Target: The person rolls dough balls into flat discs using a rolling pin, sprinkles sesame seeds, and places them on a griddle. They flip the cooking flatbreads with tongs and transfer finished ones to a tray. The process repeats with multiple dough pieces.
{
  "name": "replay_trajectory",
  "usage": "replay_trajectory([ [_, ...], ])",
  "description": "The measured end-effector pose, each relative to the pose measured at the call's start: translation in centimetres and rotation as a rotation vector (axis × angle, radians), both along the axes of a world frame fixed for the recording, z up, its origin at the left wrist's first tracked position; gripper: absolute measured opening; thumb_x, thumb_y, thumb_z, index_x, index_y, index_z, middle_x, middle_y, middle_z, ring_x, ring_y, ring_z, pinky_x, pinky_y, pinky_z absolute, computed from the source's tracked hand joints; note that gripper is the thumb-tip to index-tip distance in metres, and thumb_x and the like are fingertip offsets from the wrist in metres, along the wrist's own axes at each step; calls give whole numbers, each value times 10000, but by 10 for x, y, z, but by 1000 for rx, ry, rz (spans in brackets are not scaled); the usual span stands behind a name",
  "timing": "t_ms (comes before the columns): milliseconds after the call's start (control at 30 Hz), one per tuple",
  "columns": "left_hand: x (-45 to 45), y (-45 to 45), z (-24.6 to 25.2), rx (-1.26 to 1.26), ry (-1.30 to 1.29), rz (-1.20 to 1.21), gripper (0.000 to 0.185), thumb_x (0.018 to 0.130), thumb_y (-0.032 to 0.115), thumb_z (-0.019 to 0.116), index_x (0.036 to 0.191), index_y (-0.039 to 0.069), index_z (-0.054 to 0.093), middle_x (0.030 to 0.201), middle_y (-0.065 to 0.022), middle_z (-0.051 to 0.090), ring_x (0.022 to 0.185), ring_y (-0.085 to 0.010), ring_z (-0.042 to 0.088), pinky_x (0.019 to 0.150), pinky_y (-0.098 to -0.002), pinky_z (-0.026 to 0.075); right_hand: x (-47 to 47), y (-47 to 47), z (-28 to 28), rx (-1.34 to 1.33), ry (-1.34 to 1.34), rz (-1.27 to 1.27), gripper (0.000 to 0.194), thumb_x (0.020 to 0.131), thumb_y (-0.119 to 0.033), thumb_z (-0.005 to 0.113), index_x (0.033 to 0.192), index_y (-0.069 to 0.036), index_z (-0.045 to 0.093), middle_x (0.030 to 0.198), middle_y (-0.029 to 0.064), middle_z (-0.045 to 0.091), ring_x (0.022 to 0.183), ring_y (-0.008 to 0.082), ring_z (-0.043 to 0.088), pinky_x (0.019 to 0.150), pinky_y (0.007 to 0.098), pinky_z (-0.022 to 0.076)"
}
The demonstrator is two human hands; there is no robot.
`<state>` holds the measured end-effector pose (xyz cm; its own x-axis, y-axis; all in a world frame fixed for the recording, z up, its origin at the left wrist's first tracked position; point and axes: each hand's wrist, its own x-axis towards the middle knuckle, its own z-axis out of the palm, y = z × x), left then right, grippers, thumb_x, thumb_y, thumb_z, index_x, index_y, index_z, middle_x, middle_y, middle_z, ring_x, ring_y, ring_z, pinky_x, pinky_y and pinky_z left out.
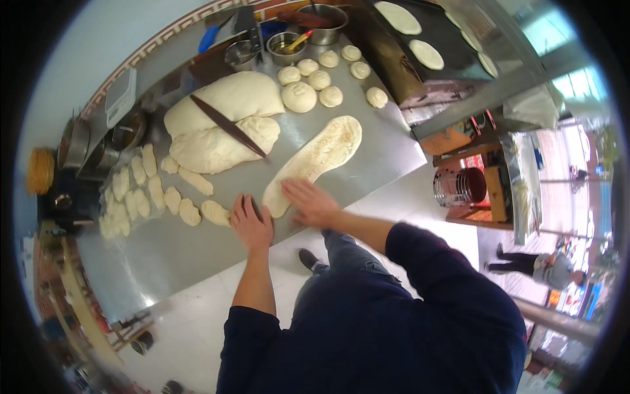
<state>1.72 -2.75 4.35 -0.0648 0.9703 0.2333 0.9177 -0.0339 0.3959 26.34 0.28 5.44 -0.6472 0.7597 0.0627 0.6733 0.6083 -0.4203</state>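
A long, flattened strip of dough [322, 152] lies slantwise on the steel worktop [393, 143], with brownish seasoning spread along its surface. My right hand [312, 202], slightly blurred, rests flat over the strip's near end. To its left, my left hand [252, 224] is down at the worktop's front edge, fingers a little apart and gripping nothing. Its fingers meet the end of a small oblong dough piece [215, 213]. Beyond my hands sit two big dough masses [226, 98], one behind the other, with a dark tapered rolling pin [229, 125] lying across them.
Several rolled dough rounds [320, 80] stand near a metal bowl with a brush [285, 48]. Small dough pieces [133, 192] cluster at left. A griddle [438, 34] at upper right bears flat dough ovals. Behind the bowls is a cleaver [244, 24]. A person [546, 266] stands outside.
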Motion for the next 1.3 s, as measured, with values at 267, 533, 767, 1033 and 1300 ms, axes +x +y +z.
replay_trajectory([
  [267,2,0,-2,4,52,-5,577,1034,354,650,1509,37,573,1610,-206,502,1467,-442,457,1240,-600,327,11,44,18,-97,85,-410,961,971,-448,745,1696,27,330,1769,239,332,1654,368,301,1372,456,234],
  [533,4,0,2,10,24,-11,533,1065,333,570,1508,38,583,1606,-205,514,1457,-447,466,1238,-605,322,79,64,3,18,3,-451,915,1008,-478,696,1696,15,351,1790,197,319,1653,328,321,1366,464,264],
  [767,4,0,1,9,59,-10,525,1052,311,597,1503,42,589,1601,-197,525,1437,-439,486,1218,-591,353,152,52,33,173,-2,-308,740,1019,-319,717,1634,1,459,1735,211,408,1635,359,350,1360,488,281],
  [1033,40,3,11,44,-64,44,388,1051,254,651,1339,-3,622,1418,-250,619,1311,-457,559,1143,-561,411,196,78,18,279,217,-93,472,940,-177,752,1380,-24,679,1528,173,642,1418,362,603,1246,515,446],
  [1300,84,28,30,-349,-222,302,324,1026,280,753,1050,13,571,926,-160,615,869,-378,605,807,-481,494,155,143,34,88,128,-580,616,1004,-304,700,1559,-76,562,1677,186,489,1551,387,446,1290,541,352],
])
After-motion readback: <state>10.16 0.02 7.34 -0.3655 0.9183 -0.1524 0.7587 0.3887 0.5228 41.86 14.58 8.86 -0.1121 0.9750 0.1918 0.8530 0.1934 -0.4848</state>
